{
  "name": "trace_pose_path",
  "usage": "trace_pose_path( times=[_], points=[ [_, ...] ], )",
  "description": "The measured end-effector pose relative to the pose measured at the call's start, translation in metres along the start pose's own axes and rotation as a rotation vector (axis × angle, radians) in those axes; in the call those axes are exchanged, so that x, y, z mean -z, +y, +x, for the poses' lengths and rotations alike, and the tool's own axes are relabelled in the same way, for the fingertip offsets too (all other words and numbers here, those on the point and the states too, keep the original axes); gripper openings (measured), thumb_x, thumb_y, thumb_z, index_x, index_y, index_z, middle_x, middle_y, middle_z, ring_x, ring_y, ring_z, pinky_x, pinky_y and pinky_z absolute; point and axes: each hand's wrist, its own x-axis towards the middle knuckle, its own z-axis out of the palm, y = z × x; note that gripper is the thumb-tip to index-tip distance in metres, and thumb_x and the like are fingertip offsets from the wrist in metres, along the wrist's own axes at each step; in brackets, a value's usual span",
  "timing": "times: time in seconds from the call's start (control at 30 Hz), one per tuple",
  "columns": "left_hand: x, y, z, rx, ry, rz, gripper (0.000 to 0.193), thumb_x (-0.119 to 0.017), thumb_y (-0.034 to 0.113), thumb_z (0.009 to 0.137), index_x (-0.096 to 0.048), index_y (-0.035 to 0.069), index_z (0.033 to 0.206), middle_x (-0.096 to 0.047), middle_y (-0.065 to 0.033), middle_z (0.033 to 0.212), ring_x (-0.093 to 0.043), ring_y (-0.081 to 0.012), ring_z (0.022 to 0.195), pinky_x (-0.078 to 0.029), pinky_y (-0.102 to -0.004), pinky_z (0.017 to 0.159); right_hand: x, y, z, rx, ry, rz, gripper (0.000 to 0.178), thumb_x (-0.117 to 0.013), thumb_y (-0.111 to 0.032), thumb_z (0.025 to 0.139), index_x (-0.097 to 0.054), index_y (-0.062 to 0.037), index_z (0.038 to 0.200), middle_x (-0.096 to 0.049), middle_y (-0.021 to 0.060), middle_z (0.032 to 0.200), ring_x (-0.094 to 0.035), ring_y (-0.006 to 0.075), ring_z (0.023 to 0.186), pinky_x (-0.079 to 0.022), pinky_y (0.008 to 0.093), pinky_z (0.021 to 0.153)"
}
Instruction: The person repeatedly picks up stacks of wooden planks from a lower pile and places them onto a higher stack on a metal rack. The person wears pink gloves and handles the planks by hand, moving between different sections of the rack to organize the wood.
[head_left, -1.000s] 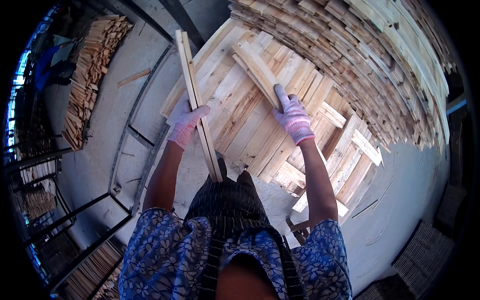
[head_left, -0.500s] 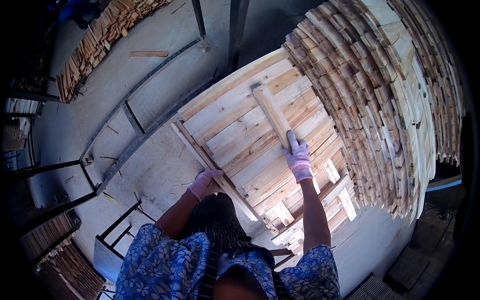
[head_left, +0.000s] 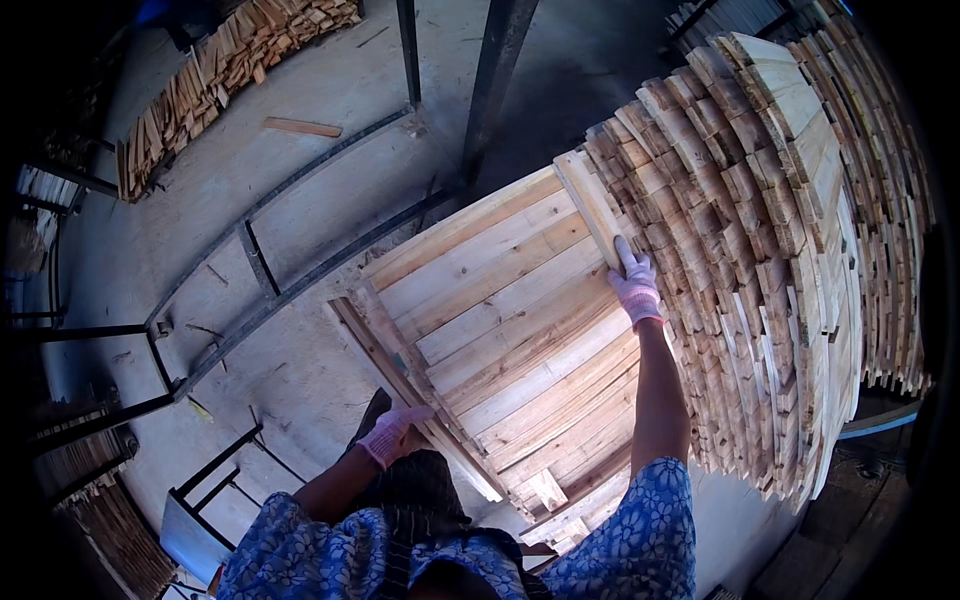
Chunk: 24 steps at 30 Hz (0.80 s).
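Note:
Before me lies a panel of pale wooden boards (head_left: 505, 290) laid side by side. My right hand (head_left: 637, 288), in a pale glove with a pink cuff, is closed on the near end of a wooden slat (head_left: 588, 205). That slat lies across the board ends along the panel's right edge. On the left, my gloved left hand (head_left: 394, 436) grips a long wooden batten (head_left: 375, 350) beside the panel's left edge; its fingertips are partly hidden. A short wood block (head_left: 547, 490) rests on the near part of the panel.
A tall stack of wooden panels (head_left: 715, 230) stands close against the right side, with another stack (head_left: 880, 220) beyond it. A dark metal frame (head_left: 262, 252) lies on the floor to the left. Cut wood pieces (head_left: 215, 80) are piled at the far left, near a loose strip (head_left: 302, 127).
My right hand has carried the slat rightward, from the middle of the panel to its right edge. My left hand stays at the left batten. The whole view has shifted slightly.

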Motion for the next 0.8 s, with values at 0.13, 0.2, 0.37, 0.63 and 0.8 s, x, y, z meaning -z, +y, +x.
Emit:
trace_pose_path(
  times=[0.13,0.2,0.37,0.63,0.8],
  points=[
    [0.023,0.03,0.0,0.543,0.198,-0.828,0.029,-0.077,0.014,0.084,-0.067,0.0,0.108,-0.07,-0.0186,0.109,-0.069,-0.0374,0.105,-0.058,-0.0595,0.088,-0.018,0.0,0.009,0.106,0.03,0.031,0.076,-0.071,-0.022,0.086,-0.039,-0.0407,0.153,-0.05,0.0195,0.138,-0.049,0.0435,0.126,-0.042,0.0482,0.109],
    [0.021,0.013,0.045,0.678,0.364,-0.58,0.04,-0.079,0.017,0.084,-0.064,0.002,0.118,-0.071,-0.0154,0.109,-0.07,-0.0333,0.097,-0.058,-0.0472,0.091,-0.021,-0.001,0.012,0.127,0.043,0.005,0.077,-0.071,-0.021,0.087,-0.038,-0.0419,0.153,-0.05,0.019,0.138,-0.05,0.0428,0.125,-0.042,0.0476,0.109],
    [0.038,-0.035,0.069,0.192,0.091,0.432,0.052,-0.089,0.026,0.073,-0.067,0.02,0.121,-0.058,-0.0163,0.118,-0.062,-0.0403,0.104,-0.056,-0.0489,0.091,-0.007,0.022,0.015,0.122,0.005,0.053,0.071,-0.068,-0.026,0.092,-0.037,-0.042,0.154,-0.046,0.0204,0.139,-0.045,0.0413,0.129,-0.039,0.0507,0.107],
    [0.072,-0.069,-0.026,0.602,0.354,-0.863,0.024,-0.073,0.021,0.09,-0.06,0.003,0.1,-0.066,-0.0115,0.102,-0.066,-0.0331,0.097,-0.055,-0.0547,0.091,-0.051,-0.069,-0.154,0.347,0.193,-0.039,0.064,-0.064,-0.04,0.094,-0.04,-0.0328,0.153,-0.044,0.0157,0.144,-0.043,0.0382,0.133,-0.036,0.0556,0.11],
    [0.029,-0.056,0.043,0.618,0.243,-0.573,0.045,-0.076,0.011,0.086,-0.048,0.008,0.122,-0.061,-0.014,0.118,-0.061,-0.0337,0.116,-0.052,-0.0633,0.092,-0.114,-0.074,-0.191,0.372,0.421,-0.114,0.054,-0.057,-0.044,0.097,-0.046,-0.0225,0.145,-0.044,0.0172,0.14,-0.041,0.0426,0.131,-0.034,0.0597,0.107]
  ],
)
